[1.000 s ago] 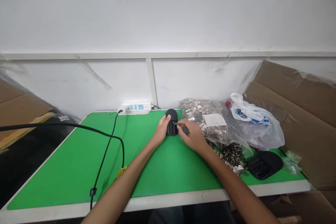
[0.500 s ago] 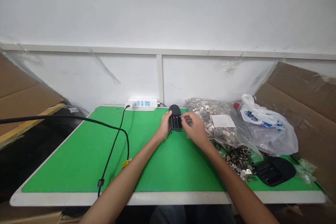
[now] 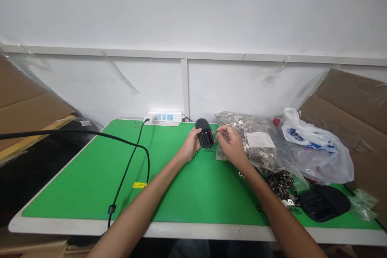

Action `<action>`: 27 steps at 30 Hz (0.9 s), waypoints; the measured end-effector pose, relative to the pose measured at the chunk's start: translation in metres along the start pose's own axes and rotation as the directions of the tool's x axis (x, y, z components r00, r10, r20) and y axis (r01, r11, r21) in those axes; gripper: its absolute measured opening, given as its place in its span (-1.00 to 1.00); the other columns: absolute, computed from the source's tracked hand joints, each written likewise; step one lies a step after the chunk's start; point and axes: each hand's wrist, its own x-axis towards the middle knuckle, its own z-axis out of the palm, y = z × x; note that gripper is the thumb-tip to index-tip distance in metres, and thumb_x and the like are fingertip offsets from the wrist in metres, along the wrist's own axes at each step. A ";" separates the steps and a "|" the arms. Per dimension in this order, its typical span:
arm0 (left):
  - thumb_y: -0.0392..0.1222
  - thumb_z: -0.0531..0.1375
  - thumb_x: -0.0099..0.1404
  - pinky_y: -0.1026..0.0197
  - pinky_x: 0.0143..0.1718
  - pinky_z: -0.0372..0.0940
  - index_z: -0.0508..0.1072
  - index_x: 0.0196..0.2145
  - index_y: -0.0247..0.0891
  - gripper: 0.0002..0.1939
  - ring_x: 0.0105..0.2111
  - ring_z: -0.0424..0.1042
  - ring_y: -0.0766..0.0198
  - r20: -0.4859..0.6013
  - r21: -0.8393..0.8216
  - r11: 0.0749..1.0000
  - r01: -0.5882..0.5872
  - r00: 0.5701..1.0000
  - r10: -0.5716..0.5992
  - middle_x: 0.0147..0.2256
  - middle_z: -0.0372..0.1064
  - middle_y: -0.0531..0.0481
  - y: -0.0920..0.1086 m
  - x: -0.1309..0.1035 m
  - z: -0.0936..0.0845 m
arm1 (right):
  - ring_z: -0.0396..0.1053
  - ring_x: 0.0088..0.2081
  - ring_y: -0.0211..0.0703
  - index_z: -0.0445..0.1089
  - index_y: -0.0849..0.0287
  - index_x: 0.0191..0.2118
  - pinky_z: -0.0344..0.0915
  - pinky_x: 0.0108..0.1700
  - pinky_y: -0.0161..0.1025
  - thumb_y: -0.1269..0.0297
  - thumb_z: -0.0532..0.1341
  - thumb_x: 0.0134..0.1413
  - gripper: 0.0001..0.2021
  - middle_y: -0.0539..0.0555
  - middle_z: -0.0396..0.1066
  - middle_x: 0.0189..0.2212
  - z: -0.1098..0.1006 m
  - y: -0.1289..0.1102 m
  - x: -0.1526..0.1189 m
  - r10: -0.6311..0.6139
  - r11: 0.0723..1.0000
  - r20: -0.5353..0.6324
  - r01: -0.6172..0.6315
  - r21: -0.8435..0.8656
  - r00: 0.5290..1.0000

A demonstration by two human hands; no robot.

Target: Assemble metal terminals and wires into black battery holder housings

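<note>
My left hand (image 3: 191, 143) is closed around the left side of a black plastic housing (image 3: 202, 124) with a rounded top and open battery slots in its lower half. The slots face me, and the housing is held above the far part of the green table. Just to its right is my right hand (image 3: 231, 141), thumb and forefinger pinched together and a small gap from the housing. Anything in that pinch is too small to make out. Behind my right hand lies a clear bag of small metal pieces (image 3: 266, 154) with a white label (image 3: 260, 140).
A loose heap of metal contacts (image 3: 279, 185) and a second black housing (image 3: 325, 202) lie at the right. Beyond them sit a white plastic bag (image 3: 320, 157) and cardboard (image 3: 347, 105). A power strip (image 3: 166, 117) stands at the back; black cables (image 3: 128, 165) cross the left side.
My right hand has drawn back slightly from the housing, to the right. The housing has tilted a little in my left hand. The whole view has shifted slightly.
</note>
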 end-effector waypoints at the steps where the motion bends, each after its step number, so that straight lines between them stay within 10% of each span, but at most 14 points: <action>1: -0.11 0.36 0.24 -0.17 0.04 0.55 0.37 -0.08 -0.28 -0.63 -0.04 0.64 -0.08 -0.004 0.001 1.000 0.011 1.000 -0.011 -0.17 0.62 -0.20 0.000 0.000 0.001 | 0.52 -0.25 -0.06 0.43 0.08 -0.19 0.50 -0.20 -0.10 0.09 0.23 0.23 -0.81 0.10 0.47 -0.23 -0.001 0.000 0.000 -0.006 1.000 0.012 0.006 -0.010 1.000; 12: -0.16 0.41 0.24 0.09 -0.25 0.60 0.42 -0.14 -0.28 -0.69 -0.34 0.61 0.19 -0.020 0.021 0.998 0.053 0.998 -0.052 -0.22 0.60 -0.11 0.009 -0.009 0.008 | 0.52 -0.18 -0.02 0.54 0.05 -0.15 0.47 -0.10 -0.05 0.00 0.28 0.27 -0.76 0.10 0.56 -0.19 -0.009 -0.003 -0.004 -0.008 0.998 0.104 0.001 0.063 0.995; 27: -0.15 0.40 0.24 0.24 -0.46 0.52 0.20 0.07 -0.15 -0.44 -0.23 0.68 0.09 0.005 0.083 0.996 -0.024 1.000 0.024 0.12 0.55 -0.24 0.017 -0.022 0.014 | 0.48 -0.34 -0.10 0.44 0.08 -0.25 0.43 -0.28 -0.15 -0.08 0.38 0.13 -0.67 0.05 0.52 -0.36 -0.002 -0.002 -0.008 0.086 0.987 0.005 -0.086 0.135 0.996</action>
